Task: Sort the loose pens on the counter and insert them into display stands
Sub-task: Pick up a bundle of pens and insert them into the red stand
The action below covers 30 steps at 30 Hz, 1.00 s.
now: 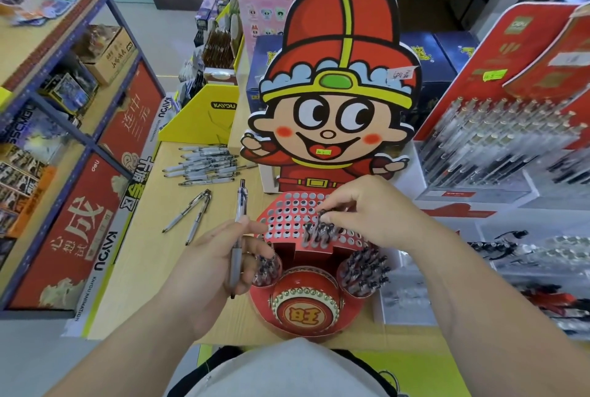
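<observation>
Left hand (pixel 220 259) grips a grey-grip pen (pixel 238 230) roughly upright, fingers curled round its lower barrel, clicker end pointing away, just left of the red display stand (pixel 306 301). Right hand (pixel 370 208) is over the stand's hole panel (pixel 284 214), fingertips curled down and pinching the black top of a standing pen (pixel 323 213) in a small cluster of inserted pens (pixel 319 234) near the panel's front edge. Most panel holes look unfilled. Two round cups, front-left (pixel 266 269) and front-right (pixel 364 272) of the stand, are packed with pens. Cartoon-boy backboard (pixel 338 77) rises behind the panel. Loose pens pile (pixel 207 165) lies on the wooden surface (pixel 143 253) back-left of the stand; two more pens (pixel 191 213) lie nearer in a V, tops touching. Clear pen rack (pixel 498 141) on the right, blurred.
</observation>
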{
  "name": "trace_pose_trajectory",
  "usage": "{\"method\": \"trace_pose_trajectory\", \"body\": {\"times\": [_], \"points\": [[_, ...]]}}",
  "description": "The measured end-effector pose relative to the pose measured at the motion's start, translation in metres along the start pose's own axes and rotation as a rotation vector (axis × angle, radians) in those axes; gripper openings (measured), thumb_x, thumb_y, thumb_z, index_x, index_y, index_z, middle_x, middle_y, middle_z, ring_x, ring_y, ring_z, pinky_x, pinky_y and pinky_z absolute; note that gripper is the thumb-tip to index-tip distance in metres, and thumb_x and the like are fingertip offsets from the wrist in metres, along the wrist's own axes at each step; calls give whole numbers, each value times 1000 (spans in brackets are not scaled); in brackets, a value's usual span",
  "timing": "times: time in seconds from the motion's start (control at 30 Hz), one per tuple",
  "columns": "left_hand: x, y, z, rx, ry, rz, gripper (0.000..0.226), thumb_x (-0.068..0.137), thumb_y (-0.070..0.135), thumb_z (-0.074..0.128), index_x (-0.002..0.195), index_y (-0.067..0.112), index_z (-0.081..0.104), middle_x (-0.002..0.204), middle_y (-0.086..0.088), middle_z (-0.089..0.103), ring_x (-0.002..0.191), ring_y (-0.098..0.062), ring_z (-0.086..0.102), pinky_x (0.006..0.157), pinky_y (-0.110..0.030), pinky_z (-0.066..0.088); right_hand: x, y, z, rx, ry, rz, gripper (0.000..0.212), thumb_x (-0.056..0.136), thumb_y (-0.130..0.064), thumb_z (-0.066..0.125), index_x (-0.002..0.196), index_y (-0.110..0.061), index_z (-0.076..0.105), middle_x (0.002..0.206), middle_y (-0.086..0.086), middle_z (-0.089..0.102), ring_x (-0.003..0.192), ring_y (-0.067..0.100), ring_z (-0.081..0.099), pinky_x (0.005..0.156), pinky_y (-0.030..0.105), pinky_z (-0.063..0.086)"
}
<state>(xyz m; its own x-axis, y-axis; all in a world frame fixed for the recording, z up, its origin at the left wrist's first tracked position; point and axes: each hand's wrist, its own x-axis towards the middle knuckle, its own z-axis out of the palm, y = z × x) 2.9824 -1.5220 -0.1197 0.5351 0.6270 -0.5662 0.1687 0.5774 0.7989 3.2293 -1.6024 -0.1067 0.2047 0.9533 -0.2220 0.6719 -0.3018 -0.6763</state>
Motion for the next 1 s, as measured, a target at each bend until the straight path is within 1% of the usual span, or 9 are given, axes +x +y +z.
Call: {"method": "trace_pose_trajectory", "body": {"times": [0.07, 0.17, 0.3, 0.4, 0.5, 0.63, 0.77, 0.87, 1.0], "points": [[-1, -1, 0, 1, 0, 5, 45, 88, 48, 56, 107, 11, 72, 91, -20, 68, 52, -19, 44, 47, -30, 30, 0, 1, 1, -2, -6, -11, 17, 89, -29, 75, 105, -33, 78, 100, -24, 71, 90, -13, 61, 81, 10, 45], [-3, -1, 3, -13, -12, -3, 43, 100, 43, 48, 110, 7, 70, 89, -20, 67, 50, -19, 43, 48, -29, 30, -1, 0, 1, -35, -22, -26, 19, 92, -29, 71, 109, -34, 77, 108, -22, 72, 95, -11, 60, 84, 10, 45], [-9, -1, 6, -2, -40, 32, 43, 106, 39, 40, 111, 8, 70, 82, -19, 63, 46, -20, 38, 48, -30, 28, -9, -1, 1, -34, 5, -13, 27, 95, -28, 67, 121, -35, 70, 113, -22, 69, 103, -8, 60, 92, 18, 49], [-16, 4, 11, 20, -104, 64, 33, 104, 37, 44, 106, 9, 61, 72, -18, 55, 43, -20, 31, 45, -28, 27, -21, -3, -1, 128, 126, -7, 34, 96, -24, 64, 128, -37, 63, 111, -24, 69, 106, -10, 59, 96, 27, 51], [-21, 10, 17, 60, -236, 86, 29, 99, 41, 55, 95, 12, 52, 69, -16, 52, 43, -20, 30, 46, -27, 22, -34, -20, -7, 363, 254, -33, 25, 96, -27, 64, 116, -40, 67, 105, -19, 73, 105, -2, 64, 96, 34, 52], [-25, 15, 29, 134, -381, 123, 28, 94, 41, 54, 89, 15, 61, 67, -13, 52, 45, -20, 33, 48, -30, 22, -48, -46, -5, 643, 114, -152, 21, 94, -12, 66, 111, -23, 72, 101, -6, 77, 99, 6, 70, 87, 25, 55], [-26, 17, 37, 170, -416, 143, 31, 94, 42, 55, 91, 14, 67, 63, -9, 49, 47, -18, 33, 47, -26, 25, -50, -47, -2, 788, 137, -162, 13, 92, -3, 65, 100, -11, 73, 85, -3, 76, 83, 7, 69, 73, 17, 52], [-28, 19, 39, 210, -376, 148, 29, 99, 41, 57, 90, 16, 68, 65, -10, 52, 48, -19, 37, 47, -26, 30, -51, -45, -1, 808, 138, -171, 11, 92, -3, 65, 98, -9, 73, 83, -4, 74, 80, 6, 68, 72, 16, 51], [-14, 17, 32, 312, -84, 213, 22, 101, 32, 56, 93, 16, 69, 83, -8, 68, 66, -21, 56, 62, -36, 44, -46, -46, -6, 832, 332, -117, 14, 90, -4, 68, 94, -16, 74, 81, -5, 74, 79, 7, 67, 70, 19, 51]]}}
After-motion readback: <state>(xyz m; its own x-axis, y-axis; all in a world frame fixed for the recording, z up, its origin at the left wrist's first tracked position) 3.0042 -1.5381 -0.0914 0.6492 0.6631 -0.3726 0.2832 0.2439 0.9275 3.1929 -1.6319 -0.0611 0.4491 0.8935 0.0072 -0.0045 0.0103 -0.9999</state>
